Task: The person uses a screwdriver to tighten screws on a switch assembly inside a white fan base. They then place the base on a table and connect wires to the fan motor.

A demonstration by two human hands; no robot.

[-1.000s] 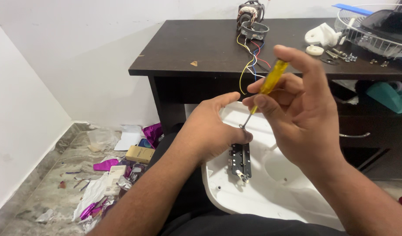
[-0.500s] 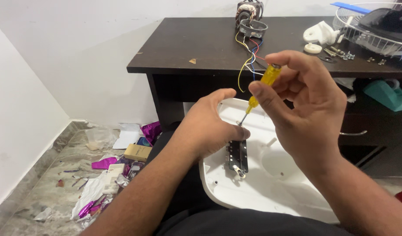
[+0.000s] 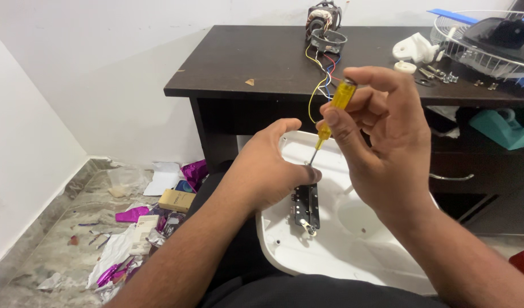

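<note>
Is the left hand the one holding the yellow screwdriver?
No, the right hand grips the yellow screwdriver by its handle, while the left hand rests on the white plastic housing.

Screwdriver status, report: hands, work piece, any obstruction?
Right hand shut on yellow screwdriver, tip down at black switch plate. Left hand steadies white housing. Coloured wires hang behind, clear of tip.

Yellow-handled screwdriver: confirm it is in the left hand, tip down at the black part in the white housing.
Not quite. The head view shows the yellow-handled screwdriver in the right hand, not the left. Its tip does point down at the black part in the white housing, which the left hand steadies.
</note>
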